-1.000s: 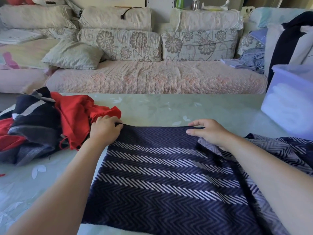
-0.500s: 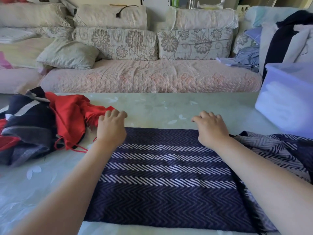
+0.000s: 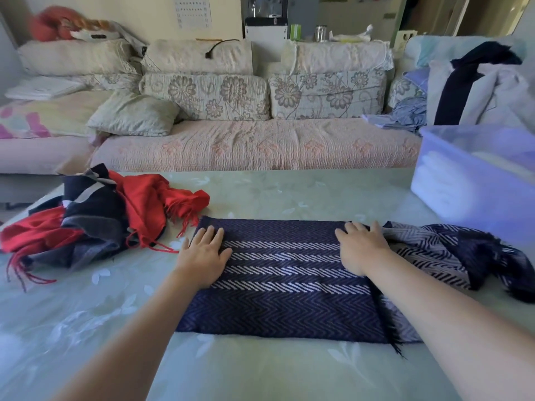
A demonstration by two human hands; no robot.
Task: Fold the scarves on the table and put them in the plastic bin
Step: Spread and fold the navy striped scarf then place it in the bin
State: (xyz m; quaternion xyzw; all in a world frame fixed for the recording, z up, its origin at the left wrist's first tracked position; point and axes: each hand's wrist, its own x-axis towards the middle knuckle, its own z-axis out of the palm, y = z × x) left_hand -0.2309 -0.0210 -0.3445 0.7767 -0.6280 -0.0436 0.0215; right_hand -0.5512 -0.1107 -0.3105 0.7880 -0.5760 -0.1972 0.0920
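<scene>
Left hand [image 3: 204, 257]: fingers spread, flat on navy chevron scarf [image 3: 283, 285], left end.
Right hand [image 3: 360, 246]: flat, pressing the fold's right end; loose remainder trails right.

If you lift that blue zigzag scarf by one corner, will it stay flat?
Probably not. The blue zigzag scarf looks soft: its right end lies rumpled, so it would likely droop and unfold. It probably slides easily on the smooth table.
</scene>
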